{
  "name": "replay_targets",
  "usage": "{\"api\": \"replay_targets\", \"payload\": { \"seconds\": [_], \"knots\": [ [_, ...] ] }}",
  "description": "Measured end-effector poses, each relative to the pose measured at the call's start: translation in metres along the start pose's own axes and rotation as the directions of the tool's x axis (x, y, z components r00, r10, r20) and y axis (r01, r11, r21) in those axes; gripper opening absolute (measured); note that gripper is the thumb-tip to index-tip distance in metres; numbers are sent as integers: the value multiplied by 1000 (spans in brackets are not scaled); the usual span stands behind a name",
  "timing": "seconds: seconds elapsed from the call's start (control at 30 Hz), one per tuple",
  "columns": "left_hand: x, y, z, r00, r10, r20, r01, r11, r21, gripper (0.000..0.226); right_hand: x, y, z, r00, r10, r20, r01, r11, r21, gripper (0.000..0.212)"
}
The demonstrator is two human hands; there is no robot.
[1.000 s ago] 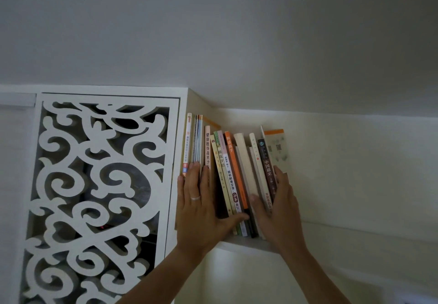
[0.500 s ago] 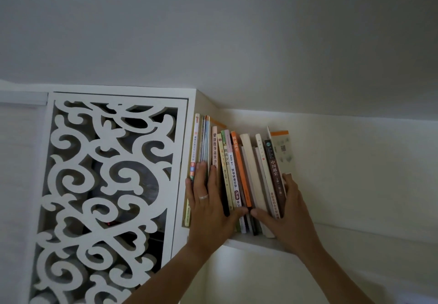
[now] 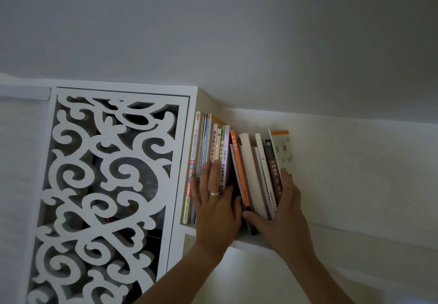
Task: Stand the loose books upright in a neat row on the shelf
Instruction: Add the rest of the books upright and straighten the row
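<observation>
Your left hand (image 3: 216,205) is lying flat, fingers straight, pressing the spines of the books (image 3: 239,173) nearest the white fretwork panel (image 3: 104,197). Your right hand (image 3: 277,213) is cupping the row's far end, fingers on the outermost cover and thumb across the spine bottoms. Those far books are leaning toward the panel on the shelf (image 3: 248,244).

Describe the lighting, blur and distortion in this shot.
Head view: dim, flat light with no glare; the left hand fingertips are motion-blurred, the right hand sharper; book spines stay readable; wide-angle distortion tilts the shelf and carved panel.
</observation>
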State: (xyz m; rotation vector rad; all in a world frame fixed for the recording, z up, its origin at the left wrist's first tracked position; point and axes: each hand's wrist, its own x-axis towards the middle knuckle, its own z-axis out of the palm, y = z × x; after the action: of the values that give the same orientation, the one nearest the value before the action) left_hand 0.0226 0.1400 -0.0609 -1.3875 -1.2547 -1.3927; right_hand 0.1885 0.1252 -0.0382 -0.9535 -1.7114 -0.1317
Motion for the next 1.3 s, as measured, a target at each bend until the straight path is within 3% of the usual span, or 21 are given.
{"api": "replay_targets", "payload": {
  "seconds": [0.27,0.4,0.5,0.6,0.7,0.87,0.97,1.03,1.1,1.13,1.23,1.3],
  "knots": [
    [4,4,-7,998,34,-56,-34,999,13,65,-1,-1,-6,983,152,-107,-142,985,98,133],
    [11,6,-7,931,352,96,-362,923,127,49,-1,-2,-6,980,164,-111,-159,986,52,130],
    [19,7,-7,860,443,255,-498,839,222,38,0,-1,-6,981,172,-87,-168,985,49,131],
    [35,-1,-12,815,504,284,-566,797,210,31,1,1,-7,985,165,-54,-162,985,54,129],
    [46,-7,-23,773,602,200,-631,760,155,27,2,7,-7,994,110,-11,-109,990,90,118],
    [53,-28,-44,744,666,-58,-667,745,9,9,11,14,-8,991,131,3,-126,954,270,63],
    [55,-31,-60,715,674,-184,-695,713,-91,7,11,14,-8,992,127,10,-124,938,323,56],
    [54,-23,-69,764,599,-239,-644,733,-220,17,11,17,-6,991,136,-1,-127,931,343,58],
    [53,-6,-77,925,320,-205,-379,775,-506,19,10,20,-7,989,143,26,-142,922,361,57],
    [53,4,-82,975,178,-131,-221,749,-625,19,11,19,-8,982,176,64,-187,890,416,52],
    [55,32,-88,999,-8,-31,-19,656,-754,34,8,9,-14,982,173,78,-176,677,714,24],
    [60,48,-91,985,-165,54,143,593,-793,30,4,2,-24,992,126,20,-100,678,728,20]
  ]
}}
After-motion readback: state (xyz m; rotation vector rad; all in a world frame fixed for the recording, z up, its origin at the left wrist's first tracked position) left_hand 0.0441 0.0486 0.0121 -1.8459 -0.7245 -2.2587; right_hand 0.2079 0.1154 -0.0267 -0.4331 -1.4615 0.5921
